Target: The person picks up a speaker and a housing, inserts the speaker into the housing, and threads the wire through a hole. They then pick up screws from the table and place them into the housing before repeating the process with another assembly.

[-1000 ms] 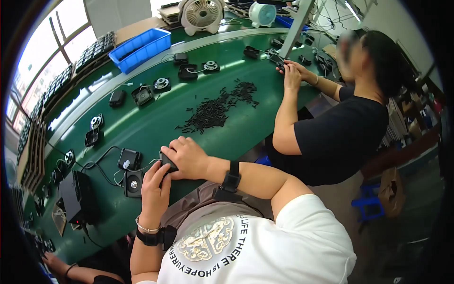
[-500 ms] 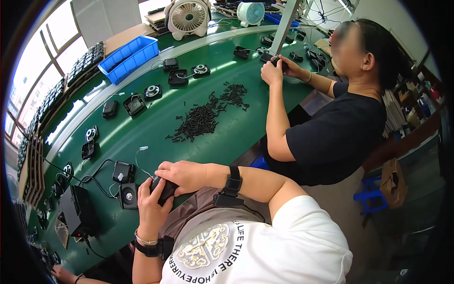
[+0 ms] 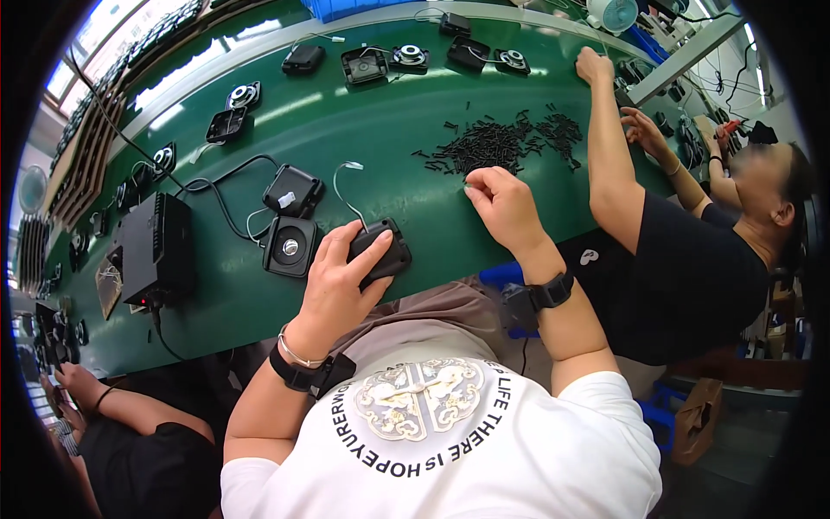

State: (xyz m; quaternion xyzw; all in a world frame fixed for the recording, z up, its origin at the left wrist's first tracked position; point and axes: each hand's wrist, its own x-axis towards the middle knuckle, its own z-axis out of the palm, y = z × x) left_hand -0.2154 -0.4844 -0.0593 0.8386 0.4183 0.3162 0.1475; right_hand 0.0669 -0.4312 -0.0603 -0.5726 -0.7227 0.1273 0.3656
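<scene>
My left hand grips a black speaker box at the table's near edge. Its fingers lie over the housing, and a thin cable with a white plug runs from the far side. My right hand is raised at the near edge of a heap of black screws. Thumb and fingertips are pinched together there; whatever they hold is too small to make out. Left of the box lie a square housing with a round speaker and another black housing, touching or nearly so.
A black power box with a red light and cables stands at left on the green table. Open housings with speakers line the far side. To my right a co-worker reaches over the table; another person's arm is at lower left.
My right hand has left the speaker box and moved right to the screw heap. My left hand still holds the box. The co-worker's hands have come apart, and the whole view has shifted.
</scene>
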